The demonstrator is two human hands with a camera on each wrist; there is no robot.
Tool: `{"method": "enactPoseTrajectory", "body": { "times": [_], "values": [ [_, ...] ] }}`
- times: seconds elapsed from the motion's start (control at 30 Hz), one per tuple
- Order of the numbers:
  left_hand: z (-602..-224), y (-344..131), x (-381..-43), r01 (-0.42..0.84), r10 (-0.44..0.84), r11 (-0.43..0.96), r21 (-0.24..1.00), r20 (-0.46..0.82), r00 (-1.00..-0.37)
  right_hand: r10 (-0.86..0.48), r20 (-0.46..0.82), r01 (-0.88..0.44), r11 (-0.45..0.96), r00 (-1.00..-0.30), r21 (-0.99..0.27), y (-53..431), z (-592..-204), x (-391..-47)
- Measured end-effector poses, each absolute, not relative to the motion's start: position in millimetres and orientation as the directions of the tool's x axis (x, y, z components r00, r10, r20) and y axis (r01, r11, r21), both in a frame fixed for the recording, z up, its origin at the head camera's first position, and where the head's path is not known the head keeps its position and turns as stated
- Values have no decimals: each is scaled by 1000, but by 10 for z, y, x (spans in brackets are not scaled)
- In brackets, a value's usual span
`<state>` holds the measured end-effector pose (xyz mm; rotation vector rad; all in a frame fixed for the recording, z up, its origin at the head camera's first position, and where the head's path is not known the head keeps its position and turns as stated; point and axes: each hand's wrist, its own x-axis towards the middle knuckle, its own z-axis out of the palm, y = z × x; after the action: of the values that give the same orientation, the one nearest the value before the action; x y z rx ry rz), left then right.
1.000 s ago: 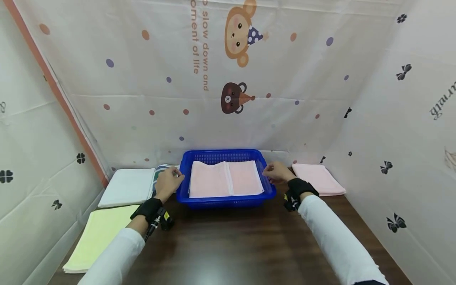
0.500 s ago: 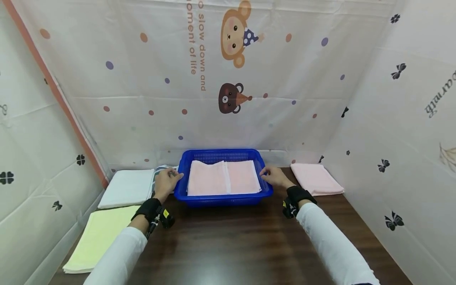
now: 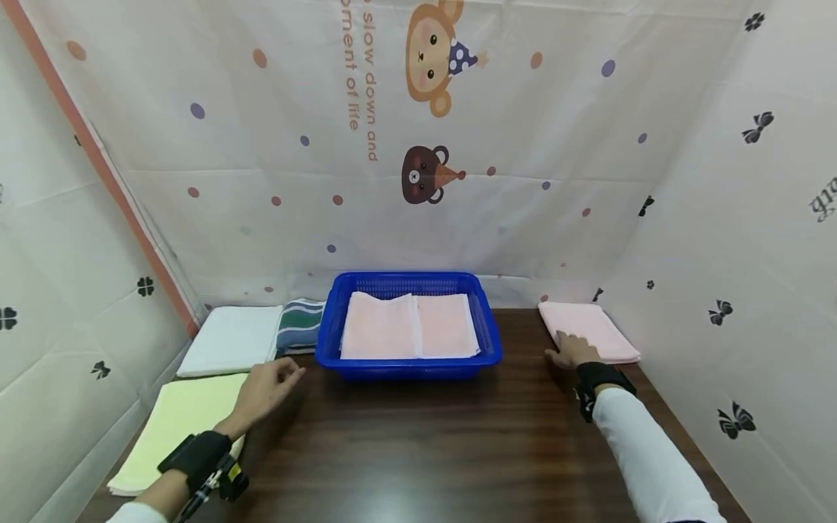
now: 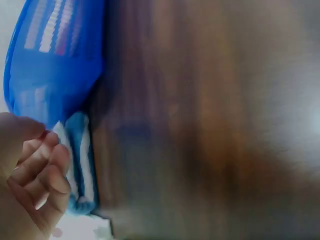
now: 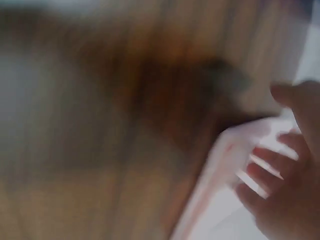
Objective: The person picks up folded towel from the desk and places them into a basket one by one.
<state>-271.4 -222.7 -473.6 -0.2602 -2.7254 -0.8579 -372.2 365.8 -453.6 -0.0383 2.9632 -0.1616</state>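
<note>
A blue plastic basket (image 3: 409, 372) stands by the back wall with folded pink towels (image 3: 382, 330) lying in it. My left hand (image 3: 264, 392) is over the table, front left of the basket, its fingers loosely curled around nothing. In the left wrist view a striped towel (image 4: 86, 165) shows just beyond those fingers. On the right, my right hand (image 3: 574, 352) is at the near left edge of a folded pink towel (image 3: 585, 325). Its fingers (image 5: 270, 162) are spread and overlap that towel in the blurred right wrist view; nothing is gripped.
Left of the basket lie a folded white towel (image 3: 229, 340) and a green, blue and white striped towel (image 3: 301, 325). A yellow towel (image 3: 186, 414) lies nearer on the dark wooden table (image 3: 405, 450). Printed cloth walls (image 3: 314, 225) enclose the back and sides.
Both hands have left the basket's sides. The left hand has drawn back toward the near left; the right has moved right to the pink towel. The basket stays nearly in place.
</note>
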Motion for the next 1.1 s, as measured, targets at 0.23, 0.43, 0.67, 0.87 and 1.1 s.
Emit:
{"method": "enactPoseTrajectory", "body": {
  "times": [0.23,0.43,0.67,0.87,1.1],
  "values": [
    [-4781,-2032,-2673,268,318,626,732,74,-945,-159,-113,-140,977,-981,-159,3702,-4694,-3712],
    [-4865,-1728,-2735,265,412,579,771,4,-911,-174,-58,-164,975,-983,-150,3505,-4677,-3478],
    [-4907,-1603,-2656,271,487,552,788,-41,-872,-107,15,-107,972,-994,-210,3676,-4653,-3324],
    [-4930,-1616,-2569,221,503,565,795,-120,-856,31,-184,73,972,-982,-224,4041,-4624,-3303],
    [-4990,-1669,-2492,172,476,538,825,-130,-870,30,-472,215,914,-881,-343,4124,-4612,-3225]
  ]
}}
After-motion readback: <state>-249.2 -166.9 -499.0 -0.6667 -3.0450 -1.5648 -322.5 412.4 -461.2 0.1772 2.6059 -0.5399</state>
